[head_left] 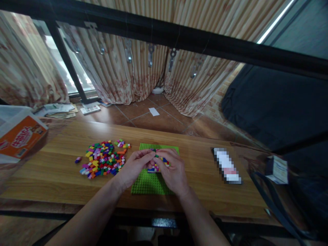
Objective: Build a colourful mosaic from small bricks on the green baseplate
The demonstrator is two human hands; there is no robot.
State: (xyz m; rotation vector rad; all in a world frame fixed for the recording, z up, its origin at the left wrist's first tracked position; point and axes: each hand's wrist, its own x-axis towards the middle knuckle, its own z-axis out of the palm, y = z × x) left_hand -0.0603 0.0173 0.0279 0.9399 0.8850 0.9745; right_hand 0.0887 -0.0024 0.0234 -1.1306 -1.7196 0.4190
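Observation:
A green studded baseplate [146, 184] lies on the table in front of me. Colourful building bricks [153, 168] form a small built patch on it, partly covered by my hands. My left hand [137, 164] comes in from the left, with thumb and fingers pinched together over the patch. From the other side my right hand [174, 167] meets it, its fingers also closed. A small dark green building brick [156, 155] shows between the fingertips of both hands. The fingers hide most of it, and whether it touches the bricks below I cannot tell.
Left of the baseplate spreads a pile of loose bricks [102, 160], with a purple brick [78, 160] lying apart. A blurred-out phone-like slab [227, 166] lies on the wooden table [197, 191] at right. A clear plastic box [15, 118] with an orange label stands far left.

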